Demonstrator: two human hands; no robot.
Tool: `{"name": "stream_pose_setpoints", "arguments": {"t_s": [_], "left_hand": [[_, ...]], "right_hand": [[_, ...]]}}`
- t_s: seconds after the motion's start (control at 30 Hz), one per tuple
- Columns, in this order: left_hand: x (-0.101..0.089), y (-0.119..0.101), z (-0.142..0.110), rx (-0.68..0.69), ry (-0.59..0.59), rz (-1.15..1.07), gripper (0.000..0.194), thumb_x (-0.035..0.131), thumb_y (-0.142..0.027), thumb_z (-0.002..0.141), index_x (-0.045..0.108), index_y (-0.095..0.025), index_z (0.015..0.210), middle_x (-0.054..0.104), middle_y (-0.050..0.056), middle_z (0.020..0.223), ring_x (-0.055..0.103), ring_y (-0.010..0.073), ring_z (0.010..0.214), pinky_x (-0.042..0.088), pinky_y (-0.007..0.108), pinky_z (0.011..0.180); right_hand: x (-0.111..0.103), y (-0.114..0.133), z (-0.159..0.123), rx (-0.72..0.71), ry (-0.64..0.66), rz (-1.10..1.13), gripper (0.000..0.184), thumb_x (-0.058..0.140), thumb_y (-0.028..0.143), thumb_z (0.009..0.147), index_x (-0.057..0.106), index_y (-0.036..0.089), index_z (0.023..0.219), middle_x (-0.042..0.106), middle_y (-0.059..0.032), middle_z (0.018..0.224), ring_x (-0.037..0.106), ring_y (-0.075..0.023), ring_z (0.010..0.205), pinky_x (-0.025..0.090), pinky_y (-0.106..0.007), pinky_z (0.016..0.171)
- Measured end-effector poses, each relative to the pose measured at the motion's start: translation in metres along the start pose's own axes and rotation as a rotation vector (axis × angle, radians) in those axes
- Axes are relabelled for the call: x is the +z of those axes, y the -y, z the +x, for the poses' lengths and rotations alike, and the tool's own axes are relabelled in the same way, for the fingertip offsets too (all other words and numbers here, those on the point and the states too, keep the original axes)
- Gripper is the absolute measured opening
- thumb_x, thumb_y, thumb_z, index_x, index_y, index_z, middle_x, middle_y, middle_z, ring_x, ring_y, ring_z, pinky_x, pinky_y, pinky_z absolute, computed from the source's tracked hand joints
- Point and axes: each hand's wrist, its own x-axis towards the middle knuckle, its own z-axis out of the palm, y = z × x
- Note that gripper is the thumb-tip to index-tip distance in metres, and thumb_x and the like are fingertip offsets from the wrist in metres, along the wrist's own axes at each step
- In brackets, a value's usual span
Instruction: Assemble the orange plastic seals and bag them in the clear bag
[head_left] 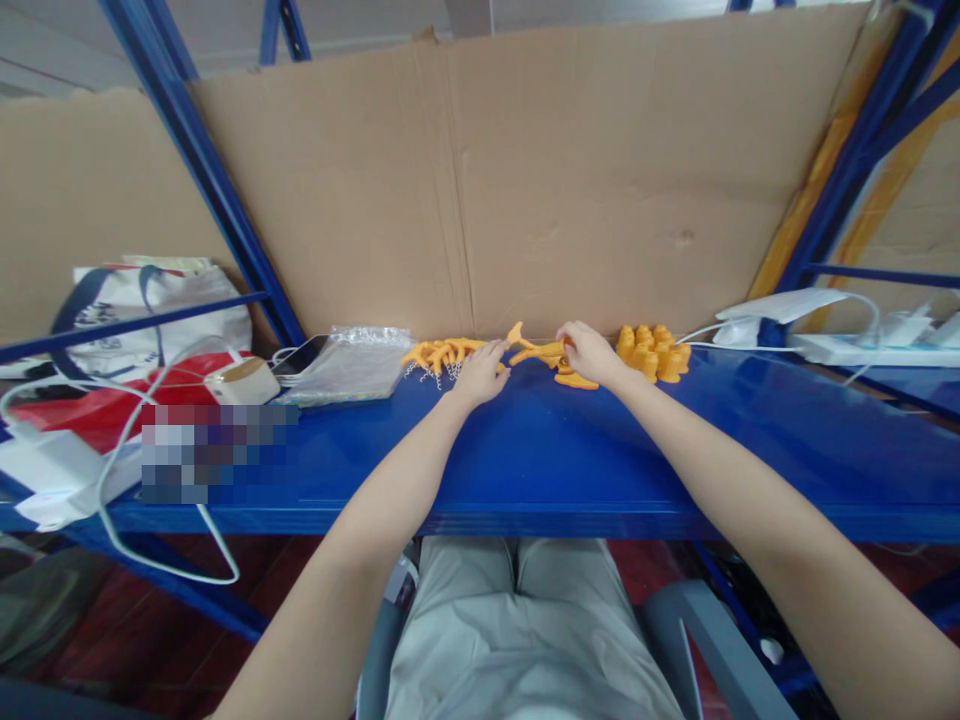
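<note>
At the back of the blue shelf, my left hand [481, 376] has its fingers closed at a forked orange plastic piece [516, 335], which stands up past the fingertips. A bit of orange also shows between thumb and fingers. Beside it, on the left, lies a pile of branching orange pieces [439, 354] with small metal chains [429, 376]. My right hand [585, 350] has curled fingers lowered onto several loose orange pieces [546, 352]; what is inside its grip is hidden. Under that hand lies a flat orange piece [576, 381].
Orange knobbed cups [652, 355] stand in a cluster to the right. Clear plastic bags [352, 365] lie to the left, near white cables and a charger [241, 382]. A cardboard wall [600, 180] closes off the back; a power strip [855, 348] sits far right.
</note>
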Motion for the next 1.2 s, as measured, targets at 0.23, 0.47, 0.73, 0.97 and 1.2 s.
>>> {"name": "stream_pose_setpoints", "arguments": {"t_s": [0.23,0.47,0.73,0.97,1.2], "left_hand": [[-0.002,-0.004,0.000,0.021,0.019,0.003,0.053,0.053,-0.023,0.091,0.048,-0.017,0.143,0.052,0.013,0.150,0.047,0.0258,0.140,0.038,0.046,0.117],[-0.016,-0.021,-0.003,0.027,-0.028,0.047,0.041,0.050,-0.029,0.096,0.056,-0.020,0.136,0.051,0.012,0.151,0.044,0.0273,0.142,0.023,0.059,0.121],[-0.020,-0.028,0.002,0.111,0.029,0.046,0.030,0.042,-0.018,0.099,0.068,-0.018,0.115,0.074,0.009,0.113,0.067,0.0216,0.110,0.035,0.050,0.115],[-0.023,-0.026,0.004,0.235,-0.045,0.080,0.025,0.046,-0.021,0.097,0.069,-0.015,0.105,0.073,0.011,0.099,0.067,0.0241,0.096,0.051,0.040,0.092],[-0.023,-0.032,0.002,0.275,0.026,0.142,0.027,0.045,-0.022,0.097,0.070,-0.012,0.098,0.070,0.013,0.094,0.065,0.0249,0.095,0.047,0.038,0.090]], "right_hand": [[-0.006,0.007,0.001,0.662,0.122,0.782,0.025,0.051,-0.006,0.078,0.051,0.019,0.080,0.059,0.0001,0.069,0.061,-0.0126,0.062,0.050,-0.025,0.062],[-0.007,0.010,0.002,0.610,0.086,0.989,0.027,0.054,-0.009,0.076,0.053,0.019,0.078,0.060,0.0010,0.071,0.061,-0.0099,0.061,0.052,-0.023,0.062],[-0.002,0.017,0.000,0.301,0.130,0.992,0.017,0.066,0.006,0.071,0.061,0.020,0.080,0.066,-0.0004,0.082,0.061,-0.0122,0.075,0.055,-0.027,0.075],[-0.007,0.004,0.002,0.217,0.202,0.670,0.021,0.055,0.015,0.080,0.071,0.021,0.092,0.075,-0.0050,0.099,0.068,-0.0197,0.092,0.054,-0.035,0.087],[0.002,0.020,-0.003,-0.122,0.251,-0.001,0.027,0.065,0.027,0.086,0.071,0.023,0.112,0.073,-0.0099,0.121,0.064,-0.0303,0.115,0.044,-0.046,0.098]]}}
